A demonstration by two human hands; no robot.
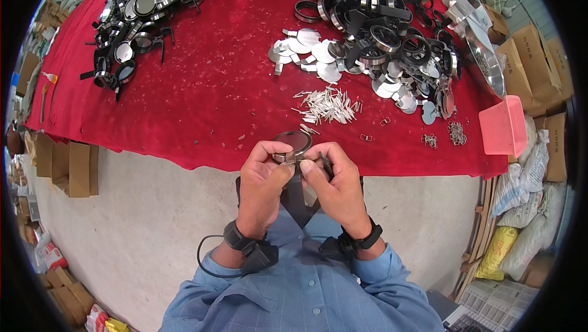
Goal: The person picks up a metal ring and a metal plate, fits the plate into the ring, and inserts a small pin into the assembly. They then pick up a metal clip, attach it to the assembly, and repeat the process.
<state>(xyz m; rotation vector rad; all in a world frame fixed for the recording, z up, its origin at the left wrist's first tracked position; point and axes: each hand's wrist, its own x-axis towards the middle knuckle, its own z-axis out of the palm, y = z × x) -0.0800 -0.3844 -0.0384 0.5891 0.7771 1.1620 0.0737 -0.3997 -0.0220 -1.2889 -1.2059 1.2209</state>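
Note:
Just off the near edge of the red-covered table, both my hands are closed on one round, metal-rimmed piece [294, 141] with a dark face. A black strap [297, 200] hangs down from it. My left hand [263, 173] pinches the rim from the left, thumb and forefinger meeting at its lower side. From the other side, my right hand [337, 182] presses its thumb near the same spot. A dark, narrow end [326, 163] sticks out between its fingers; I cannot tell if it belongs to the strap. Between the thumbs lies a small, pale metal bit, mostly hidden.
Beyond my hands lies a heap of thin pale strips [331, 105]. Silver discs [324, 53] and black rings with straps [383, 38] pile up behind. Similar strapped pieces [135, 19] heap far left. Small wire clips [456, 133] sit near a pink bin [502, 127] and metal tray [484, 56].

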